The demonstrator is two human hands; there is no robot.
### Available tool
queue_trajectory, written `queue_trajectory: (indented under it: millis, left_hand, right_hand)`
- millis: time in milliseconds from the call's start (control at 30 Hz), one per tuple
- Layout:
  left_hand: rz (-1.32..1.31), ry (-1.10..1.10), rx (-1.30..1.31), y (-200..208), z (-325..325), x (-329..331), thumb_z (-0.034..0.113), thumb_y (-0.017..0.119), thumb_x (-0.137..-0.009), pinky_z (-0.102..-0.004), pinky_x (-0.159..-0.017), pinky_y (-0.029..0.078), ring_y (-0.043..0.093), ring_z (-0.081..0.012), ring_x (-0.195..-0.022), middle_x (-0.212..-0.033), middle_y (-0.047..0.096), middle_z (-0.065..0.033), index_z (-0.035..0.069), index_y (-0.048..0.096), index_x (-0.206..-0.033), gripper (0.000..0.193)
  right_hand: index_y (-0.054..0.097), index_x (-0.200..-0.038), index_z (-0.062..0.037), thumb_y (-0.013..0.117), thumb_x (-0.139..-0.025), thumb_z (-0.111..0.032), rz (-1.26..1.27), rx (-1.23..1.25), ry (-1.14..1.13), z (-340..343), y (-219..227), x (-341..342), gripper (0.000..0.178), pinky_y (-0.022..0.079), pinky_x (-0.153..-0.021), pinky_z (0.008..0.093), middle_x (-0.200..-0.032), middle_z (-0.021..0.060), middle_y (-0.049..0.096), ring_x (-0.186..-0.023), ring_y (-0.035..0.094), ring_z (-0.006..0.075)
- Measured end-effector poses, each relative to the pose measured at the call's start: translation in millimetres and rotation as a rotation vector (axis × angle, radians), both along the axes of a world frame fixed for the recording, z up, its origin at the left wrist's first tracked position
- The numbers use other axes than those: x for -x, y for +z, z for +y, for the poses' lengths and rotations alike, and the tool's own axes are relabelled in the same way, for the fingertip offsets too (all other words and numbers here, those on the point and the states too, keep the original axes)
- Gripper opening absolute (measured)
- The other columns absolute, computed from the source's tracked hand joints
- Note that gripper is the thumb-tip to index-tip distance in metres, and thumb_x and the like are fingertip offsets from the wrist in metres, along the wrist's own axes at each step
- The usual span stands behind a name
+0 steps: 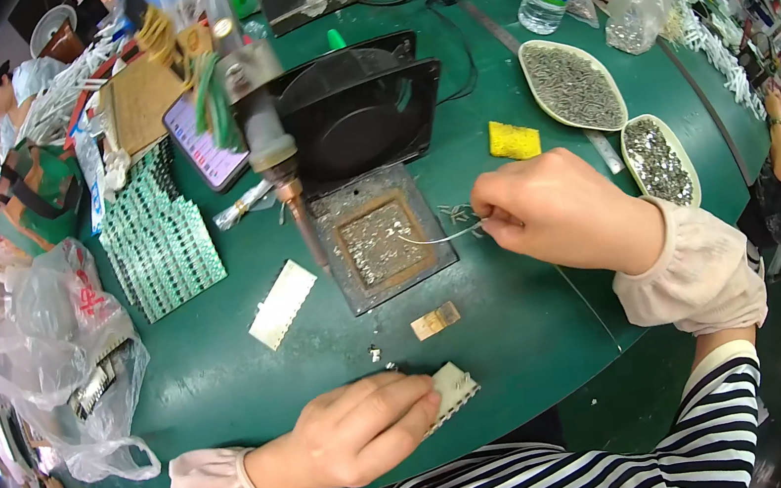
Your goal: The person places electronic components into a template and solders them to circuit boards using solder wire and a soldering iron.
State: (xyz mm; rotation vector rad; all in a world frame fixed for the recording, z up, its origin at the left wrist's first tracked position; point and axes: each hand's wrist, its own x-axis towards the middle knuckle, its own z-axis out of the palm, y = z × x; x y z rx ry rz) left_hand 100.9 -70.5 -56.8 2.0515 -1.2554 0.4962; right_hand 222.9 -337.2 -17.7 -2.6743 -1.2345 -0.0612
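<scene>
My left hand (pixel 358 435) is closed on a small off-white panel with a toothed edge (pixel 453 390), low over the front of the bench. Pinched in my right hand (pixel 561 210) is a thin silver wire (pixel 440 239) that looks like solder wire. Its curved end reaches over a square metal tray (pixel 358 293) littered with silvery bits. A soldering iron (pixel 293 203) hangs from above, its copper-coloured tip pointing down by the tray's left side. Another pale toothed panel (pixel 281 305) lies left of the tray. A small tan piece (pixel 435 321) rests between the tray and my left hand.
A black fan (pixel 357 114) stands behind the tray. Two dishes of small metal parts, one farther (pixel 574 83) and one nearer (pixel 660 161), sit at right, near a yellow sponge (pixel 514 140). At left are green circuit boards (pixel 161 246), a phone (pixel 205 145) and a plastic bag (pixel 53 331).
</scene>
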Motion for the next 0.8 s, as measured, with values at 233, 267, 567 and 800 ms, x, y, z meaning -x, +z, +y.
queue_trajectory:
  millis: [233,267,567,800]
  left_hand:
    - [-0.022,0.129,0.026,8,13,-13,0.004,0.071,-0.068,-0.0290,-0.060,0.057,0.069,-0.0257,-0.078,-0.096,0.066,-0.0175,-0.005,0.067,-0.093,0.027]
    - [-0.038,0.151,0.029,8,13,-12,0.004,0.071,-0.068,-0.0289,-0.059,0.057,0.069,-0.0259,-0.078,-0.096,0.066,-0.0174,-0.005,0.066,-0.092,0.025]
    - [-0.178,0.158,0.009,-1,6,-13,0.002,0.075,-0.068,-0.0269,-0.057,0.055,0.069,-0.0237,-0.078,-0.094,0.067,-0.0153,-0.002,0.065,-0.085,0.021]
    - [-0.167,0.149,0.032,-1,7,-10,0.001,0.077,-0.067,-0.0274,-0.057,0.056,0.069,-0.0260,-0.079,-0.095,0.067,-0.0173,-0.004,0.065,-0.083,0.021]
  right_hand:
    - [0.066,-0.091,-0.0019,0.071,-0.082,-0.007,0.820,-0.617,0.004,34,24,33,0.012,0.050,-0.057,0.0250,-0.080,0.0031,0.067,-0.072,0.066,0.0094]
    - [0.066,-0.091,-0.0019,0.071,-0.082,-0.007,0.824,-0.617,0.010,36,22,33,0.012,0.050,-0.057,0.0250,-0.080,0.0031,0.067,-0.072,0.066,0.0094]
    - [0.069,-0.091,-0.0047,0.074,-0.080,-0.011,0.945,-0.673,0.147,41,-11,35,0.014,0.039,-0.053,0.0242,-0.092,0.0029,0.059,-0.064,0.049,0.0090]
    - [0.072,-0.093,-0.0073,0.077,-0.079,-0.008,1.010,-0.596,0.172,45,-16,36,0.015,0.041,-0.061,0.0218,-0.100,0.0030,0.058,-0.077,0.053,0.0092]
